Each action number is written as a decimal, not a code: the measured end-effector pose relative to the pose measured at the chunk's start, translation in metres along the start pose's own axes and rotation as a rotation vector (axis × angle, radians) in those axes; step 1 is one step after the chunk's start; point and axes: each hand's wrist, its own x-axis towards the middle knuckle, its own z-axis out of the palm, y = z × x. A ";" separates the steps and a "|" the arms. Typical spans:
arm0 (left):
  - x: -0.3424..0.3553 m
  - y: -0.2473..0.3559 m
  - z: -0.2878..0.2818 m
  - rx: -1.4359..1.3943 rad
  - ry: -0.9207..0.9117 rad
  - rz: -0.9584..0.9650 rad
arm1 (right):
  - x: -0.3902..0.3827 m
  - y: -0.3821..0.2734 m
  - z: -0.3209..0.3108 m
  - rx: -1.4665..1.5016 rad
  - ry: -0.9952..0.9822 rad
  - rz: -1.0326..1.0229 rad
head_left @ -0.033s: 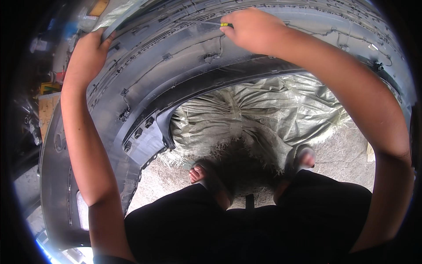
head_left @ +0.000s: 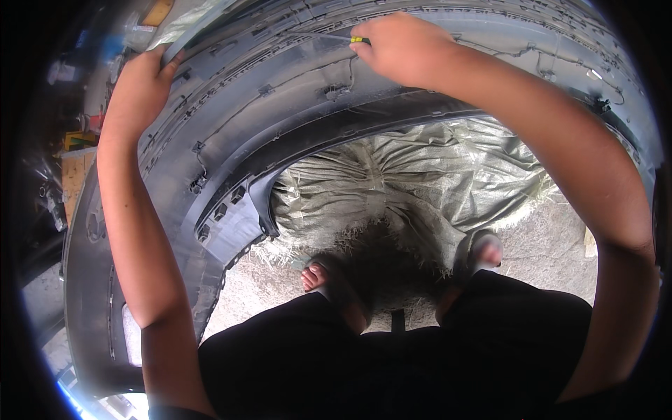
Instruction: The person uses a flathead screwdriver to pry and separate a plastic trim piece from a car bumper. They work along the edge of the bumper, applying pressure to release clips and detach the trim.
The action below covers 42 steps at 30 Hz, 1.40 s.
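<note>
Grey rim fills the left hand at ten o'clock; right hand, at one, holds a yellow tool: go gently.

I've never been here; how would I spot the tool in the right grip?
Find the big grey panel arching across the view. Near its top middle is the person's right grip, and the tool is the slim, straight shaft pointing left from it. A bright yellow patch at its held end sets it apart from the dark, bent wiring on the panel.
</note>
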 end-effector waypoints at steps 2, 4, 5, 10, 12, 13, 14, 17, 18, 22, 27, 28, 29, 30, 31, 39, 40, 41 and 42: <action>0.000 -0.001 0.000 0.011 0.000 0.004 | -0.003 -0.004 -0.002 -0.062 0.024 -0.023; 0.001 -0.001 0.001 0.012 0.005 0.014 | -0.004 -0.005 -0.003 -0.094 0.036 -0.036; 0.001 -0.002 0.001 0.010 0.010 0.023 | -0.004 -0.006 -0.003 -0.110 0.042 -0.043; 0.001 -0.001 0.001 0.010 0.009 0.015 | -0.007 -0.009 0.001 -0.165 0.106 -0.035; 0.000 0.000 0.001 0.005 0.024 0.024 | -0.007 -0.009 0.001 -0.210 0.118 -0.039; 0.000 0.000 0.001 0.012 0.019 0.023 | -0.007 -0.010 0.001 -0.240 0.106 -0.037; 0.000 0.000 0.001 0.012 0.013 0.018 | -0.007 -0.010 0.001 -0.271 0.095 -0.034; 0.000 -0.002 0.002 -0.003 0.007 0.004 | -0.006 -0.009 0.000 -0.347 0.058 -0.058; 0.000 -0.003 0.002 -0.010 0.007 0.000 | -0.005 -0.007 0.001 -0.380 0.049 -0.062; 0.003 -0.008 0.005 -0.019 0.016 0.032 | 0.002 0.000 0.000 -0.341 0.094 -0.084; 0.002 -0.007 0.003 -0.012 0.021 0.023 | 0.015 0.001 -0.022 -0.061 -0.002 -0.102; 0.002 -0.006 0.003 -0.010 0.018 0.022 | 0.016 -0.004 -0.028 0.026 -0.124 -0.003; 0.001 -0.005 0.002 -0.014 0.013 0.018 | 0.017 -0.010 -0.032 0.113 -0.247 0.097; 0.001 -0.005 0.002 -0.020 0.008 0.015 | 0.019 -0.018 -0.035 0.193 -0.277 0.158; 0.000 -0.005 0.002 -0.026 0.018 0.027 | 0.020 -0.026 -0.039 0.273 -0.308 0.220; 0.003 -0.017 0.009 -0.072 0.029 0.108 | -0.011 -0.031 -0.075 0.787 -0.464 0.494; 0.003 -0.019 0.010 -0.056 0.037 0.100 | -0.020 -0.030 -0.072 0.780 -0.461 0.478; 0.003 -0.020 0.011 -0.051 0.048 0.104 | -0.029 -0.029 -0.066 0.774 -0.458 0.466; 0.003 -0.021 0.012 -0.047 0.070 0.118 | -0.036 -0.028 -0.058 0.749 -0.439 0.478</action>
